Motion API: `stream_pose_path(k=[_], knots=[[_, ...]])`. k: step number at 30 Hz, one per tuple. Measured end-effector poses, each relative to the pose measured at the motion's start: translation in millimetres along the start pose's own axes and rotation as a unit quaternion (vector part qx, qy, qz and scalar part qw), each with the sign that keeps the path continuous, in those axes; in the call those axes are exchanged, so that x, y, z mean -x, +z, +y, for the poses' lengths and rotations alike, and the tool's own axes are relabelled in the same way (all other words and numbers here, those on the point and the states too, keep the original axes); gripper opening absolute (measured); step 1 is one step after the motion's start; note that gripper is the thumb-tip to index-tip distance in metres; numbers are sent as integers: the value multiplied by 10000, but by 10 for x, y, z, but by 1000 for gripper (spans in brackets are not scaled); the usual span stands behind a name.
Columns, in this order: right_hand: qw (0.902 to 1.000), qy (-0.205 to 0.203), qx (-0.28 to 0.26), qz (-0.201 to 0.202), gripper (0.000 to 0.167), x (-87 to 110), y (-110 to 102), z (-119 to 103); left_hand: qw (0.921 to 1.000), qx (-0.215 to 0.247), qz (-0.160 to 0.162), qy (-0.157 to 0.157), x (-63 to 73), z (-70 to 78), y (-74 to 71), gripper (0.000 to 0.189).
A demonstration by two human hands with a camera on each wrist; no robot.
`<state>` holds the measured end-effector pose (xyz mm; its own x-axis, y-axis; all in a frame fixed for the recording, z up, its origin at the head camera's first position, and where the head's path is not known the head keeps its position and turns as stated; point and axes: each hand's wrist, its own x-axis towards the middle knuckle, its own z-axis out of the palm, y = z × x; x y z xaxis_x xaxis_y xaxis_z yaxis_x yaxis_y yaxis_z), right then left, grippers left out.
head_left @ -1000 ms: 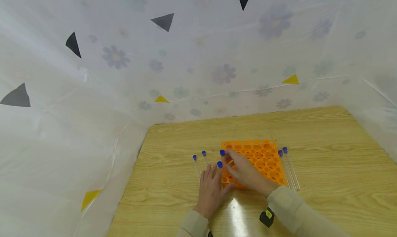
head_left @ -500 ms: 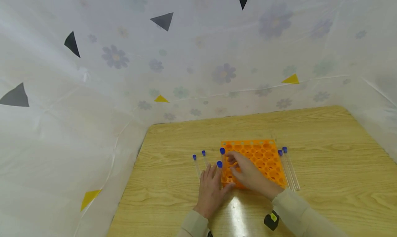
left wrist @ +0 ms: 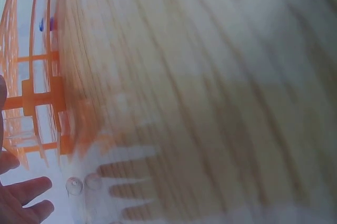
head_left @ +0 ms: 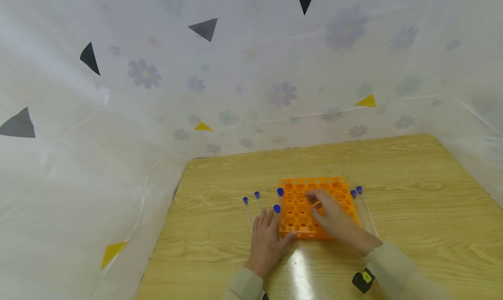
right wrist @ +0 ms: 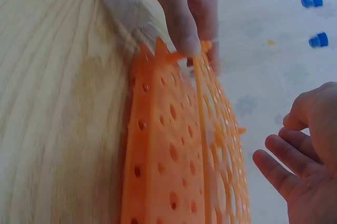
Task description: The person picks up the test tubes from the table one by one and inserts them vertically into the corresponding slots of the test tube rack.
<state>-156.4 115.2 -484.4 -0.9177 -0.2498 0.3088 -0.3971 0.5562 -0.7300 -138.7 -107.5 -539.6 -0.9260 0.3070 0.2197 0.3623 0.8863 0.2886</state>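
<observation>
An orange test tube rack (head_left: 312, 235) stands on the table under both hands. My left hand (head_left: 266, 239) holds its front left corner, the thumb along the front edge and the fingers at the left side. In the right wrist view the left thumb (right wrist: 185, 38) presses the rack's corner. Two test tubes with blue caps stand upright in the left column, the rear one with its cap (head_left: 280, 191) behind the front cap (head_left: 277, 208). Over the middle of the rack hovers my right hand (head_left: 335, 219), fingers loosely bent and holding nothing.
Two blue-capped test tubes (head_left: 249, 212) lie on the wood-grain table (head_left: 204, 230) left of the rack, partly behind the left hand. Two more tubes (head_left: 367, 212) lie close along its right side. Flower-patterned white sheeting (head_left: 283, 64) surrounds the table's back and sides.
My right hand has let go of the rear upright test tube and moved right over the rack. The left hand and the rack keep their places.
</observation>
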Motion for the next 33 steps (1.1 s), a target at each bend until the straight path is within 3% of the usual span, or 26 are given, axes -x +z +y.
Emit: stream_pose_path(k=[12,21,33], knots=[[9943,-138,730,759,30,110,-484,316,9999,86,-135,-55,16,9,-39,73],[9882,151,951,1188,27,277,-676,549,9998,116,-176,-72,20,14,-46,74],[9854,935,1040,968,27,451,-739,756,9995,222,-186,-95,22,25,-68,72]])
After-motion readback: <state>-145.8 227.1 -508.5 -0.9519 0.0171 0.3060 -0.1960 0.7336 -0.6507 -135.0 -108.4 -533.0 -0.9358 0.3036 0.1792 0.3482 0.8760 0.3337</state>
